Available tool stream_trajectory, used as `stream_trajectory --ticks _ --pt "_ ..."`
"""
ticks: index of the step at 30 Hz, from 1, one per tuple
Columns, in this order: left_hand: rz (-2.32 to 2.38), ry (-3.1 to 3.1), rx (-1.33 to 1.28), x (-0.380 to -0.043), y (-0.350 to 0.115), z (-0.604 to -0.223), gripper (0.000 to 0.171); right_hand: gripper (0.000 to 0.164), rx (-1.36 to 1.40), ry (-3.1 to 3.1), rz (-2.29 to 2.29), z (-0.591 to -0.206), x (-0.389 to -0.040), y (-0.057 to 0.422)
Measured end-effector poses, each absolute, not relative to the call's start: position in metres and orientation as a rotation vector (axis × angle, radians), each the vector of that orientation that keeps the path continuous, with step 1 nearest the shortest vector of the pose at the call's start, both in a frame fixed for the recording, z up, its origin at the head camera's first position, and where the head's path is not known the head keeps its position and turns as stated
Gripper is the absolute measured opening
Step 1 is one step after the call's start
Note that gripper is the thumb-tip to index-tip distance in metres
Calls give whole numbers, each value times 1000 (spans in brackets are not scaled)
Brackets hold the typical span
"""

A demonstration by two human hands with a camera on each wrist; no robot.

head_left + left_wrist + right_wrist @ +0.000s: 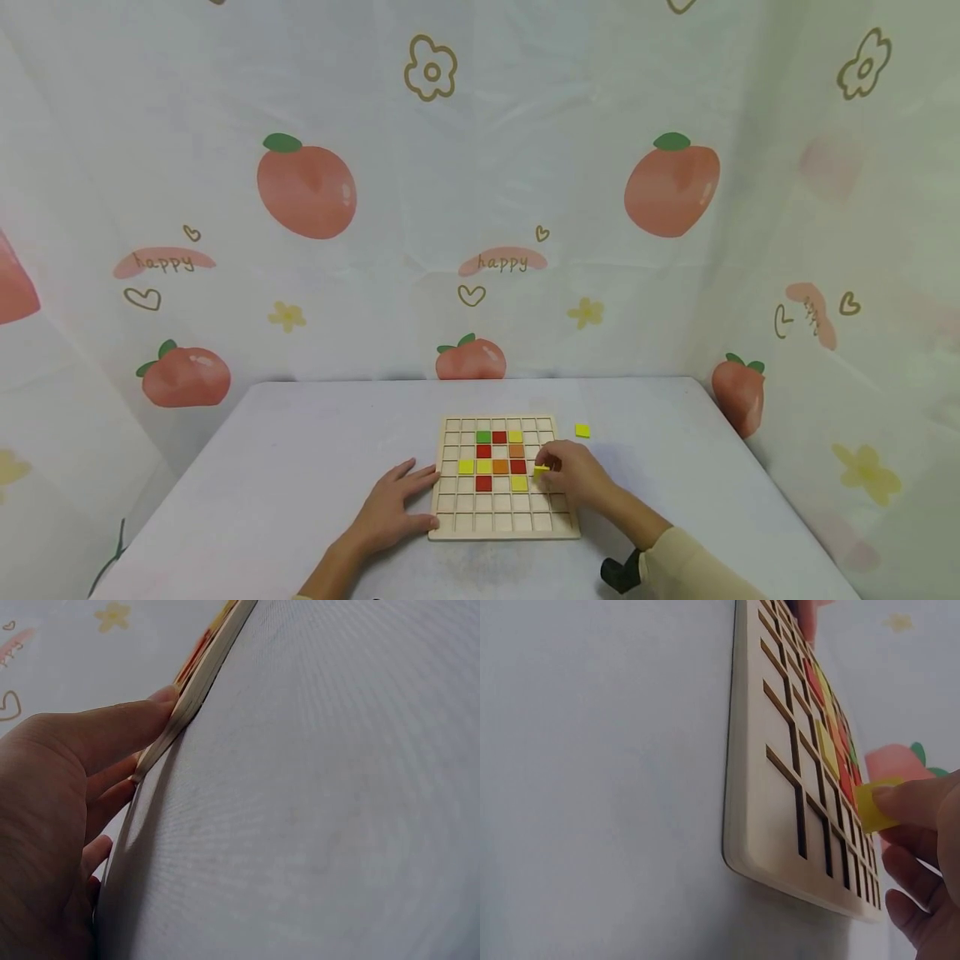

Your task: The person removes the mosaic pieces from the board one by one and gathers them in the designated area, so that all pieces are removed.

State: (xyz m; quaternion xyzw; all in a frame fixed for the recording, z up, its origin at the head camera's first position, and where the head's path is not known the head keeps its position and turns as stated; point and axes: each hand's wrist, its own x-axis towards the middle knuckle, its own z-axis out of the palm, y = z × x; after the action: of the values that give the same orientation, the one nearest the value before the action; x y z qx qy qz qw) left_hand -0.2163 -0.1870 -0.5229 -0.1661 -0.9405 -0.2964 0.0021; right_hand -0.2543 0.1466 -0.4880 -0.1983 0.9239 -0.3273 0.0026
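Observation:
A wooden grid board (505, 522) lies on the white table, with several red, yellow, orange and green square tiles set in its upper and middle cells. My right hand (577, 473) pinches a yellow tile (875, 805) between thumb and finger, over the right part of the grid beside a red tile (517, 467). On the board's left edge rest the thumb and fingertips of my left hand (392, 508). In the left wrist view its thumb (124, 731) touches the board's rim (196, 694); the fingers are fairly straight.
One loose yellow tile (582, 431) lies on the table (300, 467) past the board's upper right corner. A black strap piece (621, 573) is at the right sleeve. Behind the table hangs a printed white curtain (480, 167).

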Motion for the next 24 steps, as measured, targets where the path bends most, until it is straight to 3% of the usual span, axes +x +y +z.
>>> stream_trajectory --ticks 24 --pt "-947 -2946 -518 -214 -186 -520 72 14 -544 3018 -1145 -475 -265 164"
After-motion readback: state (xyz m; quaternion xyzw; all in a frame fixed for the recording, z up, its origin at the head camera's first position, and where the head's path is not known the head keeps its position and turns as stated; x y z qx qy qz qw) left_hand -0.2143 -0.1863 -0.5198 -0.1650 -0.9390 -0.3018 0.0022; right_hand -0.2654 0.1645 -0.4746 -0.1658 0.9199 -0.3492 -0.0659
